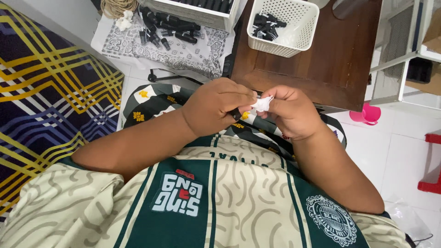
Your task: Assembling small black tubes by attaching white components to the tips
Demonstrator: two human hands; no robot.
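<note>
- White wad (262,104) sat pinched in right hand (289,112) fingertips, above lap, just before brown table (321,69).
- Left hand (218,105) was closed on small black piece (235,113), touching the wad.
- Step looked like fitting wad to piece; next needed a steady press.
- Wad looked soft, crumpled.
- White basket (294,32) held similar black parts.

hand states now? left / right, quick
Left hand: grip closed on a small black part, mostly hidden by the fingers.
Right hand: grip closed, pinching a small white piece.
</note>
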